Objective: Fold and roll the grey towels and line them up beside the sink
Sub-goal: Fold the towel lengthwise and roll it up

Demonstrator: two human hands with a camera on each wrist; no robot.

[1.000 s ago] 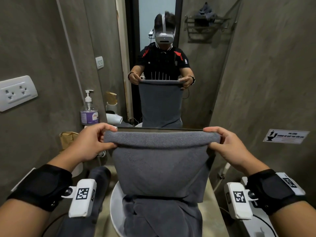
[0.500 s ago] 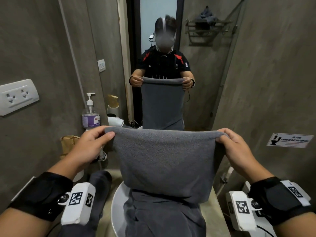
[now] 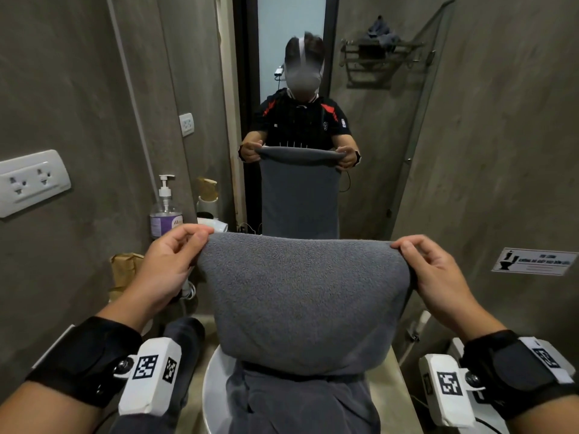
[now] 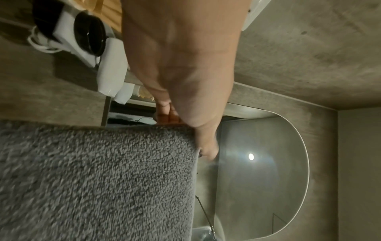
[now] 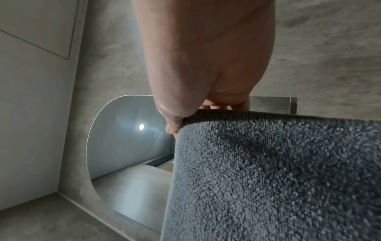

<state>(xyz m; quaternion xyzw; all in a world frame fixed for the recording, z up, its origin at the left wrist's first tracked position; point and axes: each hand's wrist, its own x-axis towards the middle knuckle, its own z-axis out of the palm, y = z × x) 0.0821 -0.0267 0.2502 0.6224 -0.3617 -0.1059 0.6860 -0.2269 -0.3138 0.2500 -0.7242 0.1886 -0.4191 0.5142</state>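
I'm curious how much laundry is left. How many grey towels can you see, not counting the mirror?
3: one held up by both hands, one lying across the white sink, one rolled left of the sink. Others may be hidden behind the raised towel.

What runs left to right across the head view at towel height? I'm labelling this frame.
Wall socket → soap bottle → left hand → grey towel → right hand → toilet sign.
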